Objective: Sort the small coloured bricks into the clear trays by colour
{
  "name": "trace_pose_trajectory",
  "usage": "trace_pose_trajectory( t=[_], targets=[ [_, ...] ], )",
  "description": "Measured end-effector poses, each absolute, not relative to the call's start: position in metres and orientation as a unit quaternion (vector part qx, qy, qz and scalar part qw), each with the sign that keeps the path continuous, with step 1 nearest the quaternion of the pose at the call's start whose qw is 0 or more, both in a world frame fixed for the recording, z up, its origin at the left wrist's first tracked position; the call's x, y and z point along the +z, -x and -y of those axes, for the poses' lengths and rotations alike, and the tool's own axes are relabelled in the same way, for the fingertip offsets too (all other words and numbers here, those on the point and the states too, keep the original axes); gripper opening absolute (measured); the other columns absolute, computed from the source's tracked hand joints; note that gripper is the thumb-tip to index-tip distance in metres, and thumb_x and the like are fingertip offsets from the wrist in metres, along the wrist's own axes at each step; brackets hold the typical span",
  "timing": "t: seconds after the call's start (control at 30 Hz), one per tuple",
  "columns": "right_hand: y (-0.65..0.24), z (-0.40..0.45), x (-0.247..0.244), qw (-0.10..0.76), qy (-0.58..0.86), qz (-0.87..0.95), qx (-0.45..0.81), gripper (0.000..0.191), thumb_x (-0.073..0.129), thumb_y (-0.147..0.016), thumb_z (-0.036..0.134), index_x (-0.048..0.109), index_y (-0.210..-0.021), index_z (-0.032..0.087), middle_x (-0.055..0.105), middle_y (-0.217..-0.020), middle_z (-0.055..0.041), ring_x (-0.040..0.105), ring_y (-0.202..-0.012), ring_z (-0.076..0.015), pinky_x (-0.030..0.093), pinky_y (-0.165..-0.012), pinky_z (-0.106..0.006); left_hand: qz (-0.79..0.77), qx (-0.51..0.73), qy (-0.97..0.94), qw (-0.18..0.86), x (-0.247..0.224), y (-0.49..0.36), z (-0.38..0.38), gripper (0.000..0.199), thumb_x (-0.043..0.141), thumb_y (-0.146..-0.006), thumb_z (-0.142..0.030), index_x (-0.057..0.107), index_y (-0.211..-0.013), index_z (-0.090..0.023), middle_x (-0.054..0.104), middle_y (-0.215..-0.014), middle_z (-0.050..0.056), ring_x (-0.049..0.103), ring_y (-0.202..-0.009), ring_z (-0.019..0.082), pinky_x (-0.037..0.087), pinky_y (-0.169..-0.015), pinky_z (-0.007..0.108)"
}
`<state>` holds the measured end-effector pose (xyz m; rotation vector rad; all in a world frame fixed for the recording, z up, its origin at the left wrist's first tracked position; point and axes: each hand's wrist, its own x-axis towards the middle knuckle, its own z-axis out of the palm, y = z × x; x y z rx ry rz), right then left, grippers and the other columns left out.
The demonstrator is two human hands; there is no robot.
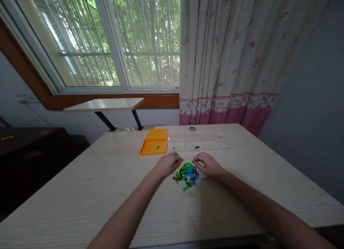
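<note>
A loose pile of small green, blue, dark brown and yellow bricks (187, 173) lies on the pale wooden table. At the pile's upper left is my left hand (169, 163), its fingers curled together; a tiny yellowish piece seems to show at the fingertips. My right hand (208, 164) is at the upper right of the pile, thumb and fingers closed in a pinch, and anything between them is too small to name. Behind my hands, an orange tray (142, 151) holds one green brick (158, 147). Beside it, a clear compartment tray (206, 149) holds a blue piece (173, 148) and a dark brown piece (197, 147).
A small raised shelf (107, 104) on black supports stands at the table's back left. A round metallic disc (192, 128) sits near the back edge of the table (88, 202). Behind are a window and a floral curtain (228, 62). Dark furniture (34, 152) stands at left.
</note>
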<state>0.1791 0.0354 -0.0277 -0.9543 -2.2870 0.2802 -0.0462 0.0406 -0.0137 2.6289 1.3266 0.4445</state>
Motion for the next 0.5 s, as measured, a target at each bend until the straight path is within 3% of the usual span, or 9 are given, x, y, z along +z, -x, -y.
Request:
trace_pose_trajectory(
  t=[0.17, 0.5],
  targets=[
    [-0.1781, -0.0358, -0.0286, 0.311, 0.356, 0.874, 0.112, 0.012, 0.050, -0.078, 0.019, 0.061, -0.081, 0.018, 0.062, -0.078, -0.0039, 0.055, -0.078, -0.0151, 0.042, -0.074, -0.028, -0.459, 0.163, -0.868, 0.097, -0.0144, 0.0442, -0.0413, 0.022, 0.045, -0.080, -0.025, 0.063, -0.091, -0.021, 0.061, -0.091, 0.004, 0.055, -0.085, 0.015, 0.041, -0.073, 0.022],
    [-0.1767, -0.0342, -0.0290, 0.316, 0.339, 0.880, 0.101, 0.012, 0.050, -0.078, 0.017, 0.061, -0.083, 0.018, 0.062, -0.079, -0.0043, 0.054, -0.077, -0.0151, 0.042, -0.073, -0.027, -0.494, 0.119, -0.861, 0.020, -0.0146, 0.0402, -0.0358, 0.024, 0.035, -0.086, -0.027, 0.058, -0.090, -0.019, 0.059, -0.092, 0.005, 0.057, -0.083, 0.016, 0.040, -0.068, 0.024]
  ],
)
